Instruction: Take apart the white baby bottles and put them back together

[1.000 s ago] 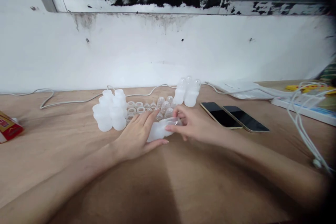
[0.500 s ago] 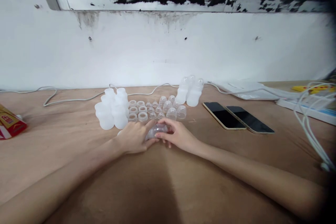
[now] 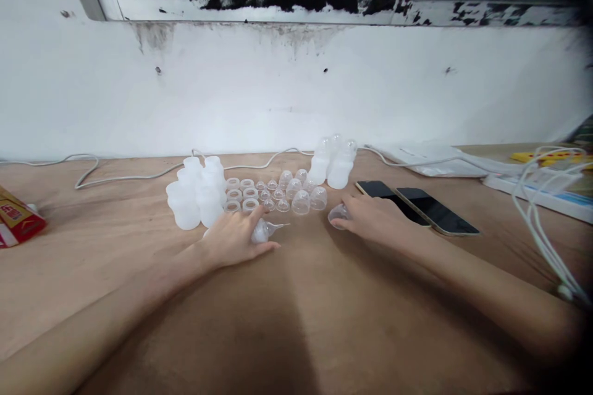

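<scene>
My left hand [image 3: 234, 237] is closed around a baby bottle [image 3: 260, 232] lying on its side, most of it hidden by the palm. A clear teat [image 3: 274, 228] with a thin drawn-out tip points right from the bottle's end. Off to the right, my right hand [image 3: 370, 217] grips a clear domed cap [image 3: 338, 216] just above or on the table. Beyond the hands stand rows of white collar rings [image 3: 251, 204], small clear teats [image 3: 283, 205] and clear domed caps [image 3: 301, 203]. White open bottles [image 3: 187, 207] cluster at left; capped bottles [image 3: 340, 173] stand behind at right.
Two phones [image 3: 384, 194] lie side by side under and beyond my right forearm. A white cable [image 3: 259, 166] runs along the wall. A plastic bag [image 3: 426, 163], a white power strip [image 3: 532, 188] and loose cords are at right; a red box [image 3: 21, 219] is at far left.
My right hand has moved right, away from my left hand, carrying the domed cap off the bottle's end. The teat now shows uncovered. My left hand stays nearly in place.
</scene>
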Demonstrator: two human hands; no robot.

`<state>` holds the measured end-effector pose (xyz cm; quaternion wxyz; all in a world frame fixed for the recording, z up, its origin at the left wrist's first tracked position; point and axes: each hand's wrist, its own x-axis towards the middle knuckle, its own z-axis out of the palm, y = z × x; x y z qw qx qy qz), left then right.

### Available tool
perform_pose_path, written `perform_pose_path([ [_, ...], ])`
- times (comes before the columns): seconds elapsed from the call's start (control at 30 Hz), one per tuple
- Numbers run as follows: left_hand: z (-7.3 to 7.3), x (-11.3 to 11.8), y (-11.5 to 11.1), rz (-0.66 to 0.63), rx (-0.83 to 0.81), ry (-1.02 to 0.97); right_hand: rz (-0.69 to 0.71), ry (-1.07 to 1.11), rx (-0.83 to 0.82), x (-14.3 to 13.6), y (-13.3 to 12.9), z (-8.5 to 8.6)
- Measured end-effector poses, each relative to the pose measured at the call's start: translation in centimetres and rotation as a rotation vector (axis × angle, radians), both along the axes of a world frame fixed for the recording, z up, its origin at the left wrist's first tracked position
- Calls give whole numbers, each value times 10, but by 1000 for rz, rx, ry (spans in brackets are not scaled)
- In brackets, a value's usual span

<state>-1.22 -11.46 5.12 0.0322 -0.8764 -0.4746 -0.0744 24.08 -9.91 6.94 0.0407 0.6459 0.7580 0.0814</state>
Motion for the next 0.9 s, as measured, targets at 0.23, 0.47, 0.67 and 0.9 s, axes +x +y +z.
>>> perform_pose_path([
  [0.23, -2, -1, 0, -17, -1, 6, 94, 104, -45, 2, 34, -13],
  [0.47, -2, -1, 0, -4, -4, -1, 164, 156, -43, 0, 40, -18],
  [0.67, -2, 1, 1, -9, -10, -15, 190, 218, 214, -19, 13, 3],
  [0.9, -4, 4, -1, -36, -2, -100, 418, 580, -201, -76, -18, 3],
])
